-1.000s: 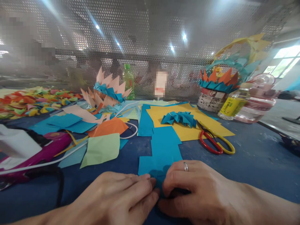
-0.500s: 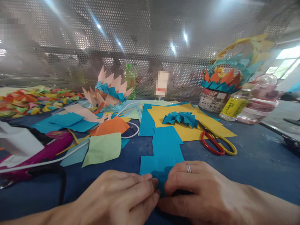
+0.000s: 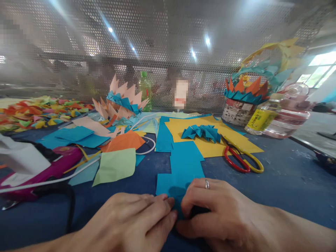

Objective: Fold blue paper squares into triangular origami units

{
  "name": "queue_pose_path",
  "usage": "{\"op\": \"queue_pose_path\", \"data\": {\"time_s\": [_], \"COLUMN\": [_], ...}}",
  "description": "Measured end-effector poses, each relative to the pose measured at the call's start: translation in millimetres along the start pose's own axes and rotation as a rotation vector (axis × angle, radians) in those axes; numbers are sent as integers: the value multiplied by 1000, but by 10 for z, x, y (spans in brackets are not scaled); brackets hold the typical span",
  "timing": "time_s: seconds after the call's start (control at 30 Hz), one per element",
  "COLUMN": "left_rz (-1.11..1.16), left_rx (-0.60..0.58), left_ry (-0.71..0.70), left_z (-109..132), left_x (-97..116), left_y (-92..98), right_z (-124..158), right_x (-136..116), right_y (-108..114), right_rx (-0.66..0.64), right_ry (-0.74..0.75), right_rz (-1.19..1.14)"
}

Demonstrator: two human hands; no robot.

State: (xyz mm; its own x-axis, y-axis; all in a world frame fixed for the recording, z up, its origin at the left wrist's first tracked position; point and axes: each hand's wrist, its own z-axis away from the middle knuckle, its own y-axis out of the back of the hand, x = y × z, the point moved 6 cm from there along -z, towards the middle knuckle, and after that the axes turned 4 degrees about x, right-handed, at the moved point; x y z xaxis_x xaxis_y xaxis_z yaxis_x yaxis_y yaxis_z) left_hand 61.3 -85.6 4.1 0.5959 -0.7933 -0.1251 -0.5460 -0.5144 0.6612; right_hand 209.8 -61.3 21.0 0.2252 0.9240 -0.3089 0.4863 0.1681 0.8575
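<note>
So the small bright blue piece of flat paper [image 3: 177, 203] sits right between both hands, near the bottom of the view, and neither hand is clearly nearer. Left hand [image 3: 136, 218] has its fingers together, tips touching it from the left; right hand [image 3: 215, 211] is curled in from the right, thumb toward the near edge. Can't tell if either is actually pinching it. Its long axis is hidden too, but the overlapping bright blue paper squares [image 3: 186, 157] just beyond run straight away toward the big yellow paper sheet [image 3: 238, 140].
</note>
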Motion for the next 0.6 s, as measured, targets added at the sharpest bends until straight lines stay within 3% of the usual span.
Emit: {"op": "queue_pose_path", "data": {"time_s": [0.3, 0.6], "left_rz": [71, 102], "left_rx": [66, -151], "left_ry": [-29, -146], "left_z": [-128, -131], "left_x": [-38, -45], "left_y": [34, 67], "right_z": [-7, -10], "right_x": [30, 32], "right_y": [13, 24], "right_rx": [9, 80], "right_ry": [13, 140], "right_rz": [-14, 50]}}
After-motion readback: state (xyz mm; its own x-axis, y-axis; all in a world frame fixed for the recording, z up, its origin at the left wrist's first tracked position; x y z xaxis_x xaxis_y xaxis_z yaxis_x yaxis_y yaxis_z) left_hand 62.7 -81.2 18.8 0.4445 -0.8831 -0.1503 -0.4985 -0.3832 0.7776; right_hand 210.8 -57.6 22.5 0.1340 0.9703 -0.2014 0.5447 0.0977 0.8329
